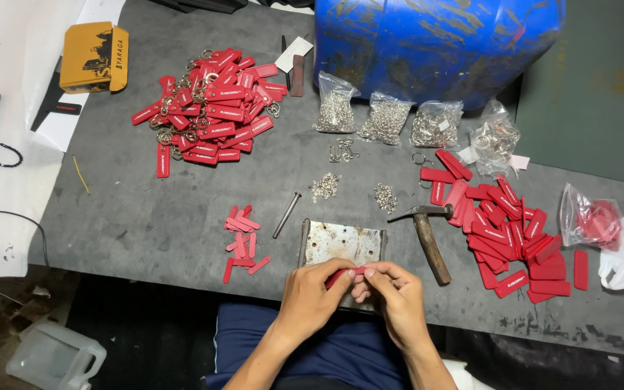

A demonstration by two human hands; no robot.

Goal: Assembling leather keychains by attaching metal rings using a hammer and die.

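Note:
My left hand [315, 292] and my right hand [391, 296] meet over the near edge of a rusty metal plate [342, 242]. Together they pinch one small red rubber tag [342, 275], mostly hidden by the fingers. A hammer [427, 235] with a wooden handle lies just right of the plate. A steel punch pin [287, 215] lies to its left, beside a few small red strips [243, 242]. Loose red tags [510, 235] are heaped at the right. A pile of finished red key tags with rings [211, 108] sits at the back left.
Clear bags of metal rings and rivets [384, 119] line the back in front of a blue drum [435, 43]. Small rivet heaps [325, 186] lie mid-table. A yellow box [94, 56] is far left, a bag of red parts [592, 220] far right, a plastic jug [55, 357] on the floor.

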